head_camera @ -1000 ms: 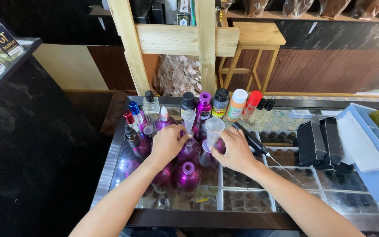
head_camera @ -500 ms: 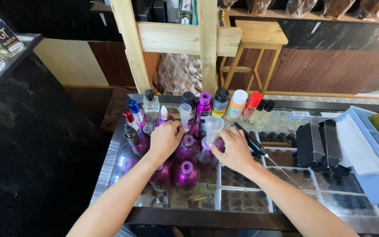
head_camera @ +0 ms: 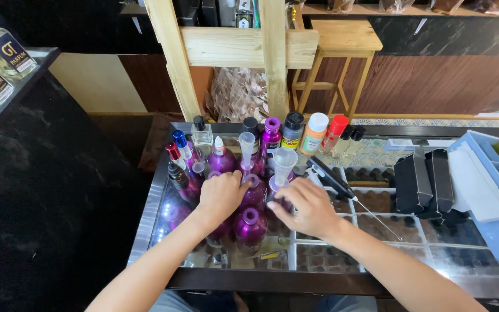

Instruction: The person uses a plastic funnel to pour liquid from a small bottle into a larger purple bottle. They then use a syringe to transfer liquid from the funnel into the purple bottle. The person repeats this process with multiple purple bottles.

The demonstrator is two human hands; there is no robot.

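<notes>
Since a second ago both hands slid lower: left hand now cups a purple bottle mid-frame, right hand pinches the funnelled bottle (2 funnels visible) on the glass table.

A single view is given, taken from a camera worn on the head and tilted steeply down and forward over the glass tabletop. The tabletop is seen at close range, at about arm's length, with both forearms entering from the bottom edge. A wooden stool and dark wall are caught farther off along the top.
</notes>
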